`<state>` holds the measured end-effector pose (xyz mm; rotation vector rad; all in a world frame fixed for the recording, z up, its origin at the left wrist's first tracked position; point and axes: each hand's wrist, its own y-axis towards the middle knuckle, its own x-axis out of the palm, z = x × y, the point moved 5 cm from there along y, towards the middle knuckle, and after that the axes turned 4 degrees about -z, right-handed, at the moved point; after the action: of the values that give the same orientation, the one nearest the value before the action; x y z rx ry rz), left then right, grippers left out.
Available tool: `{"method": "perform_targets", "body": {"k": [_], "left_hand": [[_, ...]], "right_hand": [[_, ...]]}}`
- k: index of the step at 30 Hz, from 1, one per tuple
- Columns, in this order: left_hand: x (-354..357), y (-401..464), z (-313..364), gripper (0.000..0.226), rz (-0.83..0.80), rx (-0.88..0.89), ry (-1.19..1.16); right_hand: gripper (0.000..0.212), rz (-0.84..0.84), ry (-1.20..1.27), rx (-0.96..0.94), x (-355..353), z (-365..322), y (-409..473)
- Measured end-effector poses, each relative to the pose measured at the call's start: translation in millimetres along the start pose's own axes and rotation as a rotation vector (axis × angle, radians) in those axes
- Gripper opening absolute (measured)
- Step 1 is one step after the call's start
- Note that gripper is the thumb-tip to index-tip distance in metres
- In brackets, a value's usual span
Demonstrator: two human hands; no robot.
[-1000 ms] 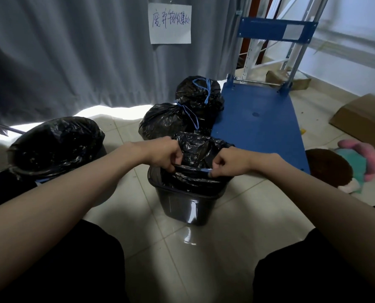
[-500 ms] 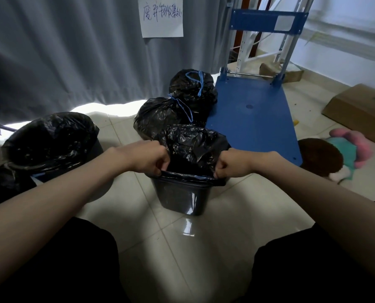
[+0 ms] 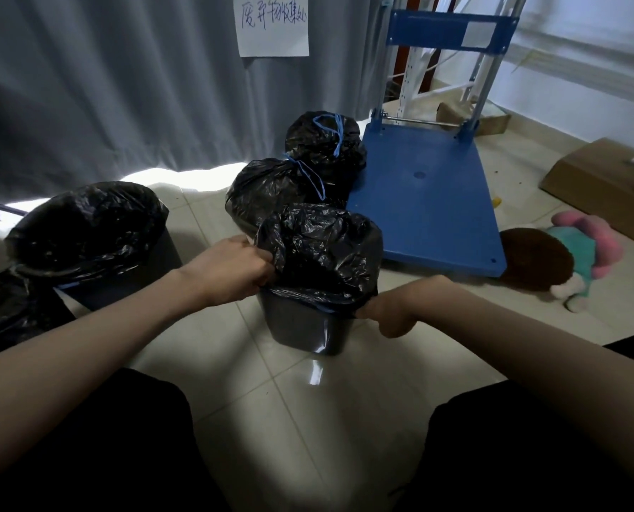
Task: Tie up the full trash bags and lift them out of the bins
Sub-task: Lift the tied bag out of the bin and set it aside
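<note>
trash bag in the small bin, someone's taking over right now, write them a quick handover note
Left hand: grips the trash bag's edge at the left side of the small bin.
Right hand: pinches the bag's hem at the bin's right rim.
The full bag sits in the bin, top not tied.
Done: two tied bags, blue drawstrings knotted, lie on the floor behind the bin, beside the blue cart.
Left: free the hem from the rim, tie this bag, lift it out. Then the larger bin on the left, whose bag is also in place and untied.
</note>
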<state>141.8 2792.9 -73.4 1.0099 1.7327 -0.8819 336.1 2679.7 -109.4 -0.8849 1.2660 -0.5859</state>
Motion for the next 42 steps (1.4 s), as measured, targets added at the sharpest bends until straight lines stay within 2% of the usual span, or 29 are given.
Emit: {"method": "perform_targets", "body": {"k": [4, 7, 9, 13, 16, 18, 20, 25, 27, 29, 33, 35, 37, 39, 42], "left_hand": [[11.5, -11.6, 9.8, 0.016, 0.039, -0.013, 0.073], [19.1, -18.8, 11.2, 0.014, 0.059, -0.053, 0.100], [22.0, -22.3, 10.1, 0.013, 0.071, -0.077, 0.078], [31.6, -25.2, 6.0, 0.017, -0.029, -0.108, -0.038], [17.2, -26.6, -7.6, 0.034, 0.094, -0.245, -0.166], [18.4, -25.7, -21.9, 0.027, 0.102, -0.345, -0.333], [24.4, -21.5, -32.4, 0.018, 0.059, -0.389, -0.489], [35.2, -7.9, -48.8, 0.054, -0.066, -0.407, -0.597], [33.9, -4.2, -51.1, 0.057, -0.118, -0.379, -0.557], [31.3, -1.4, -49.2, 0.049, -0.150, -0.349, -0.482], [27.2, 7.8, -29.9, 0.034, -0.130, -0.219, -0.116], [28.1, 13.1, -24.1, 0.032, -0.144, -0.216, -0.008], [26.1, 18.2, -21.8, 0.040, -0.194, -0.208, -0.008], [21.2, 23.3, -20.1, 0.052, -0.262, -0.146, -0.142], [12.4, 28.9, -10.0, 0.038, -0.254, -0.082, -0.419]], "right_hand": [[0.062, 0.067, 0.073, -0.021, -9.6, 0.6, -1.7], [0.029, 0.339, 0.195, -0.056, -36.3, 11.6, -6.2], [0.023, 0.492, 0.250, -0.030, -55.9, 18.6, -11.1], [0.021, 0.497, 0.286, -0.020, -73.2, 19.6, -7.7], [0.015, 0.576, 0.268, 0.013, -79.2, 18.7, -2.1], [0.010, 0.635, 0.278, 0.015, -84.5, 17.0, 0.6], [0.009, 0.618, 0.315, 0.015, -86.6, 16.8, 5.9], [0.050, 0.392, 0.226, 0.115, -75.4, 20.5, 20.3], [0.062, 0.360, 0.165, 0.170, -73.5, 24.6, 21.0], [0.064, 0.318, 0.145, 0.187, -72.4, 27.8, 23.4], [0.072, 0.214, 0.248, 0.135, -69.1, 24.5, 26.4], [0.067, 0.210, 0.244, 0.101, -69.2, 19.2, 24.8], [0.059, 0.301, 0.216, 0.062, -73.4, 16.8, 22.7], [0.043, 0.375, 0.278, -0.033, -76.4, 14.7, 21.2], [0.028, 0.325, 0.312, -0.120, -73.2, 11.6, 19.3]]}}
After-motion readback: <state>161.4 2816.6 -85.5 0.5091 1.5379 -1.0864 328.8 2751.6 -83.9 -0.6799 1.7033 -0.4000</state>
